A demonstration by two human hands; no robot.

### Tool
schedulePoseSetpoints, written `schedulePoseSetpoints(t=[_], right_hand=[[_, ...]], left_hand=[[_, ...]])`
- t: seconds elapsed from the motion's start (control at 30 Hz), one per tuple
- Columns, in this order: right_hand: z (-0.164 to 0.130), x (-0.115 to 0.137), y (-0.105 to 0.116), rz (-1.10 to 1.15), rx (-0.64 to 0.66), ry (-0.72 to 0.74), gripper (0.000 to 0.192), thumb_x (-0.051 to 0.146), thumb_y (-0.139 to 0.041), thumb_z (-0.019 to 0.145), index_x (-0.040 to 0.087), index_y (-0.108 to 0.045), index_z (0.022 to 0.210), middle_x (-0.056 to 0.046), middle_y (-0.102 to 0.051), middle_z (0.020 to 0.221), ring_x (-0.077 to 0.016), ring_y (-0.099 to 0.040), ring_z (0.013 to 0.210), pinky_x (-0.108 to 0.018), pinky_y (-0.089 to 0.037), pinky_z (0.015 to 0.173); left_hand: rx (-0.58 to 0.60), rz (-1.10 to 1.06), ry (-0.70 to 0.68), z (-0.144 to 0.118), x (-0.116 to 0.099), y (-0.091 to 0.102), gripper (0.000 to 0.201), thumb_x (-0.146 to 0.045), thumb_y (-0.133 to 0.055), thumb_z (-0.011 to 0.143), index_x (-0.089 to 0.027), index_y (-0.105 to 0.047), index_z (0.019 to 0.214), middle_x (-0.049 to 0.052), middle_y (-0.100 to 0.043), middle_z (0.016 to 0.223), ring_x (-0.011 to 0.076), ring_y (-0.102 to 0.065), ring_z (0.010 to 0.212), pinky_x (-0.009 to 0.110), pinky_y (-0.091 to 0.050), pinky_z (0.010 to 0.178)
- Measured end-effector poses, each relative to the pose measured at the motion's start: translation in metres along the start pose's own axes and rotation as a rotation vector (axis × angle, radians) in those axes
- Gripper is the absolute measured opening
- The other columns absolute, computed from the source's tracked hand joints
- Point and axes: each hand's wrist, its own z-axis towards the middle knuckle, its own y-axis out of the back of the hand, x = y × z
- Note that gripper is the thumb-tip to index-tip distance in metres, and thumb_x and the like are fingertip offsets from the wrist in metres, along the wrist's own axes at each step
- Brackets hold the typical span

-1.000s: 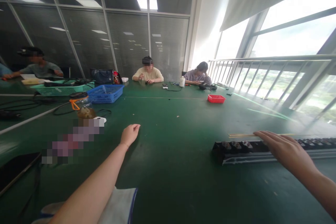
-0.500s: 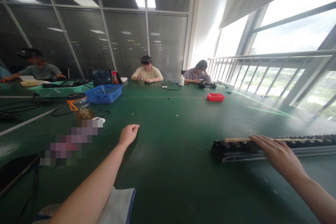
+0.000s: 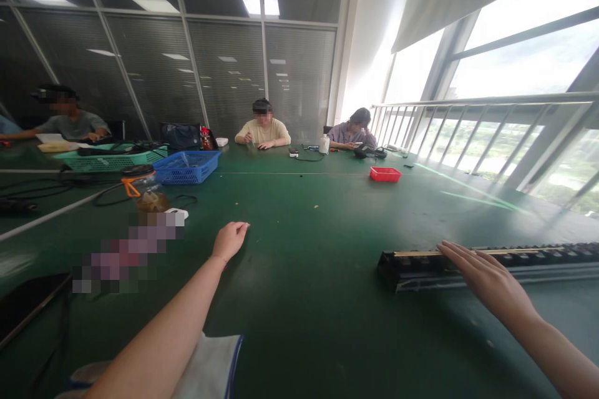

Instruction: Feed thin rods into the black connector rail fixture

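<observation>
Clear jar with dark lid and orange handle (image 3: pixel 151 194): far left of the long black bar (image 3: pixel 421 274).
Open blue plastic basket (image 3: pixel 187 168): beyond the bar and well to its left.
Left hand (image 3: pixel 231 240): at the green tabletop (image 3: pixel 299 299), left of the bar; fingers curled in, no held thing showing.
Small red plastic tray (image 3: pixel 384 174): beyond the bar's left end, well apart.
Thin pale wooden-looking sticks (image 3: pixel 415 254): lengthwise along the bar's top; resting on it or just above, I cannot tell.
Right hand (image 3: pixel 484 277): over the bar, fingers straight and together across the sticks; thumb hidden, so whether it pinches them cannot be told.
Stick trouble: a tilt or sideways slip of the right hand could roll them off the bar — thin things, probably steadied by little else.
Stick shift: a second ago they lay past the bar's far edge; now they run over its top, the right hand nearer and further left.
</observation>
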Motion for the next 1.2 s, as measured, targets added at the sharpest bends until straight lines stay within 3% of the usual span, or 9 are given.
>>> schedulePoseSetpoints(t=[0.23,0.53,0.8,1.0,1.2], right_hand=[[-0.003,0.002,0.000,0.084,0.020,-0.041,0.057,0.009,-0.025,0.078,0.020,-0.028,0.134,-0.007,-0.051,0.122,-0.0172,-0.048,0.110,-0.032,-0.037,0.092],[-0.003,0.007,0.002,0.096,0.073,-0.120,0.052,0.011,-0.024,0.079,0.019,-0.037,0.129,-0.009,-0.046,0.126,-0.0185,-0.042,0.116,-0.035,-0.034,0.095],[-0.001,-0.009,0.000,0.115,0.121,-0.059,0.046,0.014,-0.021,0.083,0.020,-0.048,0.120,-0.006,-0.050,0.123,-0.0171,-0.048,0.110,-0.035,-0.036,0.094],[0.001,-0.009,-0.005,0.108,0.075,-0.060,0.045,0.016,-0.021,0.083,0.018,-0.052,0.115,-0.007,-0.053,0.119,-0.0164,-0.051,0.107,-0.031,-0.040,0.090],[-0.001,-0.001,-0.004,0.125,0.048,-0.088,0.049,0.015,-0.023,0.080,0.018,-0.042,0.125,-0.007,-0.049,0.123,-0.0169,-0.046,0.112,-0.030,-0.039,0.092]], left_hand=[[0.001,0.009,-0.008,0.000,-0.001,0.000,0.036,-0.037,-0.036,0.081,-0.022,-0.067,0.090,0.004,-0.064,0.092,0.0175,-0.058,0.080,0.025,-0.042,0.070],[0.009,0.023,0.000,0.000,-0.002,0.001,0.036,-0.037,-0.036,0.081,-0.022,-0.067,0.090,0.004,-0.064,0.093,0.0174,-0.058,0.079,0.024,-0.042,0.068],[0.009,0.040,-0.014,0.000,-0.002,0.001,0.037,-0.038,-0.035,0.081,-0.022,-0.067,0.090,0.004,-0.064,0.092,0.0176,-0.058,0.080,0.024,-0.042,0.069],[0.026,0.028,-0.005,-0.001,-0.004,0.003,0.037,-0.038,-0.035,0.081,-0.022,-0.067,0.091,0.004,-0.063,0.095,0.0178,-0.058,0.080,0.025,-0.043,0.068],[0.027,0.023,0.003,-0.003,-0.004,0.004,0.037,-0.039,-0.035,0.081,-0.023,-0.067,0.090,0.004,-0.063,0.095,0.0178,-0.058,0.081,0.025,-0.043,0.069]])
